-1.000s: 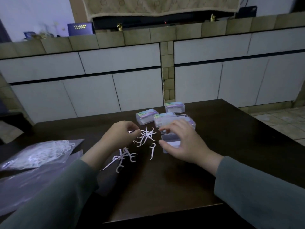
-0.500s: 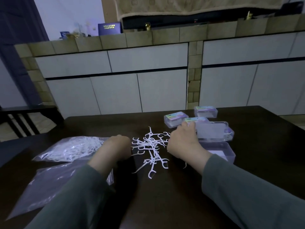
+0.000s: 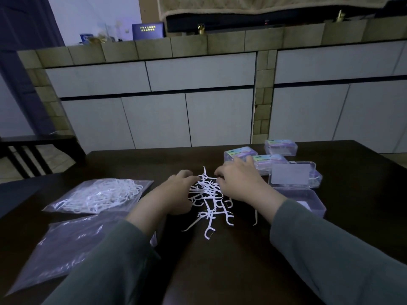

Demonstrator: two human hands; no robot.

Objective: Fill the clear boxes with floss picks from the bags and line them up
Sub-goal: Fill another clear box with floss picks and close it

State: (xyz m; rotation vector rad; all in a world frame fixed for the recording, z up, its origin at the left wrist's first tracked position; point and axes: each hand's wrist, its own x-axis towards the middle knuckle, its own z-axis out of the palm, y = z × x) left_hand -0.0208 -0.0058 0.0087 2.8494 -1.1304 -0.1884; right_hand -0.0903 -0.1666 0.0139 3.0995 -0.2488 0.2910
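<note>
Toward the left edge of the dark desk [image 3: 231,271] lie two clear bags: the farther bag [image 3: 99,195] is stuffed with white floss picks, and the nearer bag [image 3: 66,249] lies flat and looks mostly slack, its contents hard to make out in the dim light. Just beside them, around the middle of the desk, the left hand [image 3: 174,194] rests with its fingers bent down at the left side of a loose pile of floss picks [image 3: 209,201]; whether it actually pinches one I cannot tell. The pile is a tangle of white picks lying on the bare desk, a few stragglers pointing toward the near edge. The right hand [image 3: 240,183] comes in from the other side, fingers curled over the right fringe of the pile and touching it, though any pick caught under them is hidden. Both forearms wear grey-green sleeves. Just right of that hand sits an open clear box [image 3: 308,201], its lid [image 3: 291,176] standing up behind it. Behind it, toward the far right corner, three closed boxes [image 3: 280,147] with coloured labels cluster close together, the right hand's fingertips overlapping the nearest two from where I stand.
</note>
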